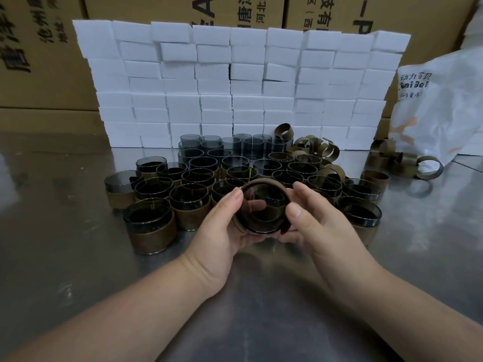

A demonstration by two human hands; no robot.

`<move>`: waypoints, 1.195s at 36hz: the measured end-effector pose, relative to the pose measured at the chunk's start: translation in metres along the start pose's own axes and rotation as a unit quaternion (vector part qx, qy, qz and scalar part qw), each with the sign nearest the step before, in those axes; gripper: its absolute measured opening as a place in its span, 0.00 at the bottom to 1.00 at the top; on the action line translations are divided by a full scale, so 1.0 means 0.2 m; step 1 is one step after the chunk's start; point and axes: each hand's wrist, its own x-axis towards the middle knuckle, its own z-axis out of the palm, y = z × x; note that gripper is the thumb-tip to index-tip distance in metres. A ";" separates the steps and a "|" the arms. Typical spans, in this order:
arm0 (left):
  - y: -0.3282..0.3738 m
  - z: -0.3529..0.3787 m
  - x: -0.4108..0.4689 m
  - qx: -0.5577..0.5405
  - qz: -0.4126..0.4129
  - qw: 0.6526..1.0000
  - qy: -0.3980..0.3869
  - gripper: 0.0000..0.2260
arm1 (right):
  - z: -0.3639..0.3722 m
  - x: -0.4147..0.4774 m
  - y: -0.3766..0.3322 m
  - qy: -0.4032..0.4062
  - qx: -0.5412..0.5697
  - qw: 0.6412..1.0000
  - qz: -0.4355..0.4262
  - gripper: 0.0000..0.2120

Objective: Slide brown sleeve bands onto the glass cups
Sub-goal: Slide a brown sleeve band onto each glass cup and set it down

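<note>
Left hand [219, 231] and right hand [316, 228] together grip one smoky glass cup [261, 218] above the metal table [65, 231], just in front of the crowd of cups; the cup is tipped so its mouth faces the camera. The left thumb lies on the upper left of the rim, with the fingers curled behind, one showing through the glass; the right thumb presses the cup's right side, with the fingers curled beneath. A brown sleeve band [264, 182] wraps around the cup's wall, showing along the far edge and at the lower left; how far along it sits cannot be told.

Behind the hands stand many banded cups [154, 231], packed close and upright; further back is a group of bare cups [209, 147], touching one another. To their right lies a heap of loose bands [311, 147]; a second cluster of bands [407, 163] lies well apart at the right, near a white plastic bag [444, 105]. A wall of stacked white foam blocks [235, 82] runs behind everything; cardboard boxes [39, 61] stand behind that.
</note>
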 end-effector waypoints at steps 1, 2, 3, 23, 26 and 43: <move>0.00 0.00 0.00 -0.003 -0.003 1.000 -0.010 0.19 | 0.00 0.00 0.00 -0.007 0.004 1.000 0.005 0.42; 0.00 0.00 0.00 -0.007 -0.008 1.000 -0.020 0.17 | 0.00 0.01 0.00 -0.011 0.005 1.000 0.009 0.40; 0.00 0.00 0.01 -0.008 -0.014 1.000 -0.027 0.17 | 0.00 0.01 0.00 -0.013 0.007 1.000 0.012 0.39; 0.02 -0.05 0.04 -0.029 -0.102 0.990 -0.098 0.25 | -0.04 0.02 -0.01 -0.027 0.108 0.992 0.053 0.27; 0.02 -0.05 0.04 -0.030 -0.103 0.988 -0.107 0.24 | -0.04 0.02 -0.01 -0.025 0.110 0.992 0.053 0.26; 0.02 -0.06 0.05 -0.039 -0.111 0.986 -0.117 0.18 | -0.05 0.02 0.00 -0.037 0.103 0.993 0.050 0.24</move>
